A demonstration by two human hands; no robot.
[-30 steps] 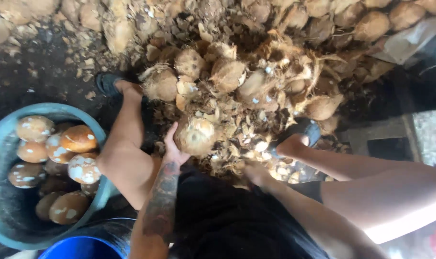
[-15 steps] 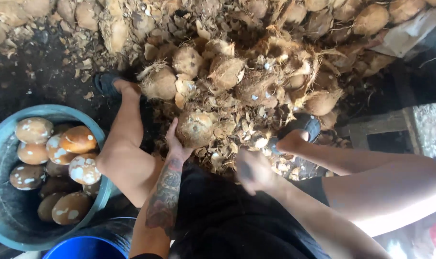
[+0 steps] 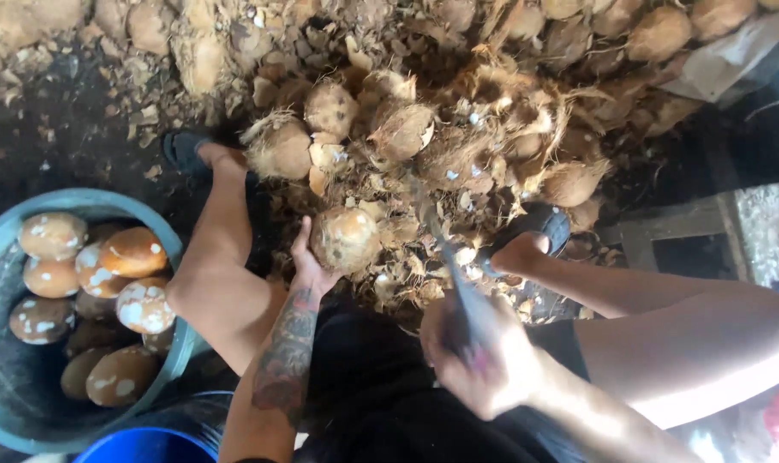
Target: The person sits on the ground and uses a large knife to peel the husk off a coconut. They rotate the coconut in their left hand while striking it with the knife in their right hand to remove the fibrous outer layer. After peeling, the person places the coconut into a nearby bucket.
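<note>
A round blue tub (image 3: 12, 257) at the left holds smooth, brown-and-white peeled coconuts (image 3: 132, 250). The left hand (image 3: 308, 261) cups a rough, round coconut (image 3: 345, 238) from its left side, against a heap of dry, stringy husks (image 3: 492, 137) on the dark ground. The right hand (image 3: 475, 351), blurred, is closed around the handle of a long blade (image 3: 445, 249) lying just right of the coconut. Half a second ago this hand was lower, without the blade raised.
</note>
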